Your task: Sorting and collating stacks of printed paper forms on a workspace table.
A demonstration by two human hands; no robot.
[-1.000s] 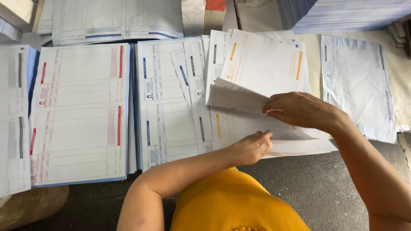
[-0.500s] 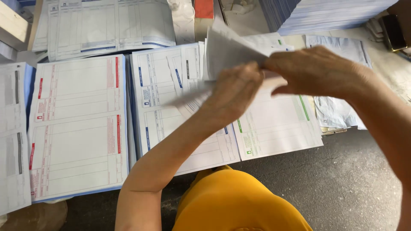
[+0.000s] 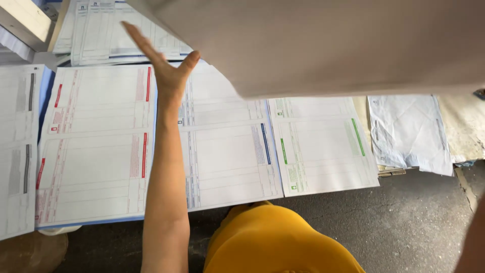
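Above form stacks (image 3: 96, 146), perhaps raised sheet (image 3: 328, 45).

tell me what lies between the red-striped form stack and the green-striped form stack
In the head view, a stack of white forms with blue stripes lies between the red-striped stack and the green-striped stack; the raised left forearm crosses its left edge.

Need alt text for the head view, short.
A left hand, fingers spread, reaches up under a large grey-white paper sheet lifted close to the camera. Below lie stacks of printed forms with red, blue and green stripes.
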